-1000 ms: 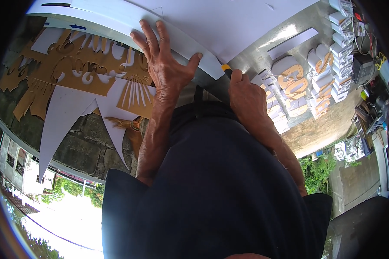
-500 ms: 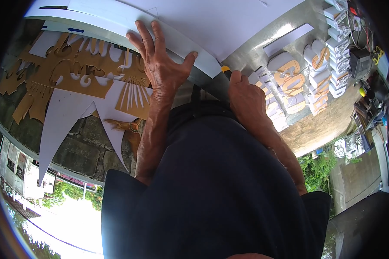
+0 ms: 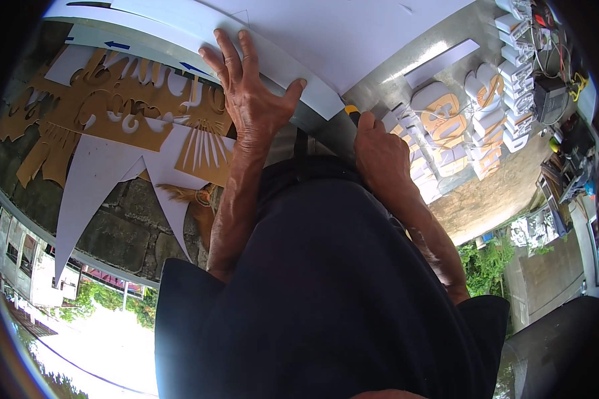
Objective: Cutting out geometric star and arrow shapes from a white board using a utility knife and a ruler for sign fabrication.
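Note:
My left hand lies with its fingers spread on a long white strip, pressing it down. This strip runs along the near edge of a large white sheet, which has a faint pencilled triangle on it. My right hand is closed around a yellow and black utility knife. The knife's yellow front end is at the right end of the strip, close to its corner. I cannot make out the blade.
Cut-out letters, white with orange-brown faces, lie to the right on a shiny metal surface. Beside them are a narrow white piece and a dark box with wires. Brown and white stencil offcuts hang at left before a block wall.
Both hands hold nearly the same places. The knife and right hand have shifted very slightly right and toward me; the view has moved a little too.

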{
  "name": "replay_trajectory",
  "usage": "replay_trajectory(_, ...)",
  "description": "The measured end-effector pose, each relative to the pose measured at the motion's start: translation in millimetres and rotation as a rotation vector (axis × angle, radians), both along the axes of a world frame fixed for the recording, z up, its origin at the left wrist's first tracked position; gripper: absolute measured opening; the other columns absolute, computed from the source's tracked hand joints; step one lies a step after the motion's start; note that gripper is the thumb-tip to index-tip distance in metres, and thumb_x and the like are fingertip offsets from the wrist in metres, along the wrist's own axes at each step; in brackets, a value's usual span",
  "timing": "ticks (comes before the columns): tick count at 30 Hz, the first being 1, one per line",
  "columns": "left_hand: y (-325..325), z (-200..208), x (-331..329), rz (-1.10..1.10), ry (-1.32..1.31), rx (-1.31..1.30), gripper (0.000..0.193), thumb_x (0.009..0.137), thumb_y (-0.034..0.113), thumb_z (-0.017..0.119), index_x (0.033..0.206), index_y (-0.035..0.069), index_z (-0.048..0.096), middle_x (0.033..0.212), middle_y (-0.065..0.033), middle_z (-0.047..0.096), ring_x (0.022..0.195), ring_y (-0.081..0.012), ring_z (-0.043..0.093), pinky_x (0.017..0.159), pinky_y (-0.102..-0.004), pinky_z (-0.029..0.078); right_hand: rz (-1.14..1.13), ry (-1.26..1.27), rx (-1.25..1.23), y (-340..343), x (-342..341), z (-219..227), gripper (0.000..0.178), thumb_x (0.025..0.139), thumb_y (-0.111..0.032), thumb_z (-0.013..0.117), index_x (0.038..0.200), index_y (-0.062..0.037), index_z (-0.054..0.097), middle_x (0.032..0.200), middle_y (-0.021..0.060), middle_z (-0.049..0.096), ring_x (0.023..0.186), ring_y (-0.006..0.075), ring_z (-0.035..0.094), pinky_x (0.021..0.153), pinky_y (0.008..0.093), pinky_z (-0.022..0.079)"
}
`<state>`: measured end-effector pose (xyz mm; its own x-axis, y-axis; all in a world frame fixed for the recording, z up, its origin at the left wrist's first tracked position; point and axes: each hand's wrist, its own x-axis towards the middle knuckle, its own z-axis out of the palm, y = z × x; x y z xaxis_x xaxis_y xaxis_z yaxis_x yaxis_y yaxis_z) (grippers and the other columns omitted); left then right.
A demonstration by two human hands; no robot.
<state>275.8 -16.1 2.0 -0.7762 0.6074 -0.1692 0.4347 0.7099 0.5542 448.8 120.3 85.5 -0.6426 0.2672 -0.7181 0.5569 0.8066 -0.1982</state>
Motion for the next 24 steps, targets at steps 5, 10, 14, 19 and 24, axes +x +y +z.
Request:
replay_trajectory(5,0,-3,1,0.013,-0.010,0.030,0.121,0.065,0.040,0.094,0.162,0.004,0.030,0.170,-0.0303,0.008,0.153,-0.0605,-0.002,0.117,-0.0717,0.028,-0.014,0.009,0.017,-1,3,-2,0.032,0.088,-0.005,0.067,0.110,0.0058,0.047,0.090,0.0229,0.067,0.067,0.0360,0.073,0.058,0.0418,0.060)
replay_trajectory(10,2,1,2,0.009,-0.004,0.020,0.118,0.065,0.035,0.093,0.160,0.001,0.032,0.169,-0.0315,0.009,0.152,-0.0615,-0.001,0.116,-0.0711,0.030,-0.004,-0.009,0.025,-1,6,-1,0.029,0.088,-0.006,0.067,0.107,0.0041,0.047,0.088,0.0216,0.067,0.067,0.0356,0.073,0.057,0.0416,0.060)
replay_trajectory(14,2,4,2,0.010,0.002,0.010,0.115,0.065,0.031,0.092,0.158,-0.002,0.034,0.169,-0.0325,0.010,0.153,-0.0612,-0.001,0.115,-0.0705,0.033,-0.020,-0.079,-0.001,2,13,6,0.026,0.090,-0.007,0.064,0.106,0.0034,0.047,0.087,0.0223,0.067,0.070,0.0380,0.073,0.060,0.0441,0.060)
replay_trajectory(19,5,6,1,0.013,-0.001,0.020,0.114,0.065,0.030,0.093,0.158,-0.002,0.036,0.169,-0.0321,0.012,0.153,-0.0605,0.001,0.116,-0.0678,0.034,-0.191,-0.141,-0.104,10,5,19,0.021,0.100,-0.021,0.054,0.102,-0.0005,0.050,0.085,0.0268,0.069,0.079,0.0468,0.069,0.073,0.0562,0.053)
replay_trajectory(24,3,8,0,0.022,0.008,-0.001,0.115,0.063,0.029,0.094,0.157,-0.002,0.036,0.169,-0.0309,0.014,0.153,-0.0599,0.002,0.117,-0.0656,0.034,-0.070,-0.047,-0.107,35,-2,22,0.022,0.100,-0.024,0.059,0.098,-0.0027,0.054,0.070,0.0211,0.066,0.072,0.0438,0.067,0.069,0.0556,0.051)
